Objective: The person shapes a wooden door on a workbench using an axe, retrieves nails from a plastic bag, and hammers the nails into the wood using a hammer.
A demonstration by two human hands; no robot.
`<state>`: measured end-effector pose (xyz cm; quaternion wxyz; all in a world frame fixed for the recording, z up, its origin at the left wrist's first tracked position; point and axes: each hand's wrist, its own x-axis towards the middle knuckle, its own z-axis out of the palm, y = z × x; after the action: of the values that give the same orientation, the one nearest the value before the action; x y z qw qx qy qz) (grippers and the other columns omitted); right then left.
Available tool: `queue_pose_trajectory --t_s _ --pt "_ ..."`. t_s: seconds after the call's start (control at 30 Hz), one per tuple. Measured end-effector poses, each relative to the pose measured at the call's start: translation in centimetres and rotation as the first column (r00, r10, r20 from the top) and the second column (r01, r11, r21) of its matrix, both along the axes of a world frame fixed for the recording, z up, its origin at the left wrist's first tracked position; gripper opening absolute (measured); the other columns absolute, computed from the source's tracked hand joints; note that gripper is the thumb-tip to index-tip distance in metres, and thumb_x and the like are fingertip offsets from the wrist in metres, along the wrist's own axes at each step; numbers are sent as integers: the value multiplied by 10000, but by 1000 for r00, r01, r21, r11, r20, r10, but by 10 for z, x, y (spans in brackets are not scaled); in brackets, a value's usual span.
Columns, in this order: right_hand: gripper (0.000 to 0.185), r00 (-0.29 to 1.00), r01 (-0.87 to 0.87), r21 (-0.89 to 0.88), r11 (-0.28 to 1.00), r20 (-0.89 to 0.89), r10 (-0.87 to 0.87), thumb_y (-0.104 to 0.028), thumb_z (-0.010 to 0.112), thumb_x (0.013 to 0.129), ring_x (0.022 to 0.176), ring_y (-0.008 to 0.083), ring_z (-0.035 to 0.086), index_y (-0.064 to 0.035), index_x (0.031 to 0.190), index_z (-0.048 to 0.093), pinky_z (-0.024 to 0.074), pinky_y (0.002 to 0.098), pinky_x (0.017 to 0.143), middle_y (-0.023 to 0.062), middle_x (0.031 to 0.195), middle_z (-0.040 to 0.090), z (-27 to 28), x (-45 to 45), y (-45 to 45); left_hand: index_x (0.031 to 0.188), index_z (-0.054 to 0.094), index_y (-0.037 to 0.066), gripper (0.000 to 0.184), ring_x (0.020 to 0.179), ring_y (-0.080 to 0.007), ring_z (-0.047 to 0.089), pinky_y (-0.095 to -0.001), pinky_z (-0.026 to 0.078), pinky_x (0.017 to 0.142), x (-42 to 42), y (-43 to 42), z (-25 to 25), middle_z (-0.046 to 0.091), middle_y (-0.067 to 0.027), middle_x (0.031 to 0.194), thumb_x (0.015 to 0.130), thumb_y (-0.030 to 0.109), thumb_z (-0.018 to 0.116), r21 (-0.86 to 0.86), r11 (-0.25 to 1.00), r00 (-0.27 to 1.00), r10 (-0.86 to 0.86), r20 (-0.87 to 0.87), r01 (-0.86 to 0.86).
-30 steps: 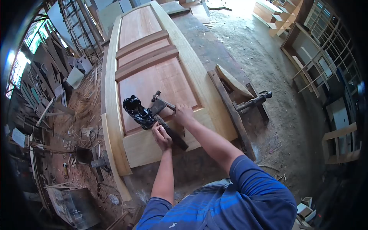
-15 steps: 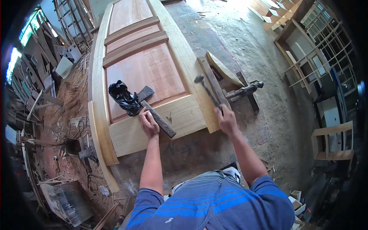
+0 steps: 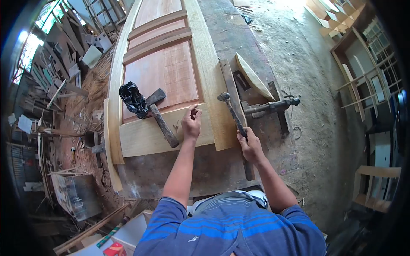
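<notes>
Your right hand [image 3: 252, 147] is clamped on the hammer [image 3: 235, 115]; your left hand [image 3: 191, 123] curls over the door [image 3: 164, 72] near the axe [image 3: 163, 124], its grip unclear.

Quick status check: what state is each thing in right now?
Left hand: fingers curled, over the near end of the door; any contents unclear.
Right hand: closed around the hammer.
Hammer: held by its handle, head pointing away from the person.
Hatchet: lying on the door, unheld.
Black plastic bag: crumpled, on the door.
Door: lying flat.
Metal clamp: unheld; tightness unclear.
</notes>
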<state>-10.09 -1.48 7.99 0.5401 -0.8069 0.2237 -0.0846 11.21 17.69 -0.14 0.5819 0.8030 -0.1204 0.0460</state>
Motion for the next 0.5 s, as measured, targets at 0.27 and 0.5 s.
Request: queue_pose_trajectory --t_s 0.27,0.5 --pt "258 988 -141 -27 990 -75 139 -285 636 1106 777 377 731 -39 1182 661 538 477 712 190 815 701 -9 16 -50 1160 830 43 217 729 -100 667 -312 549 679 3 -24 -14 799 -58 903 1019 206 802 139 985 992 92 84 -103" --pt "256 970 -243 -90 966 -1 244 -281 662 1088 798 432 729 -44 1185 660 538 515 717 212 829 704 -12 37 -60 1151 836 61 199 798 -183 761 -346 602 713 3 -28 -12 789 -116 932 1004 191 804 157 977 988 130 80 -141"
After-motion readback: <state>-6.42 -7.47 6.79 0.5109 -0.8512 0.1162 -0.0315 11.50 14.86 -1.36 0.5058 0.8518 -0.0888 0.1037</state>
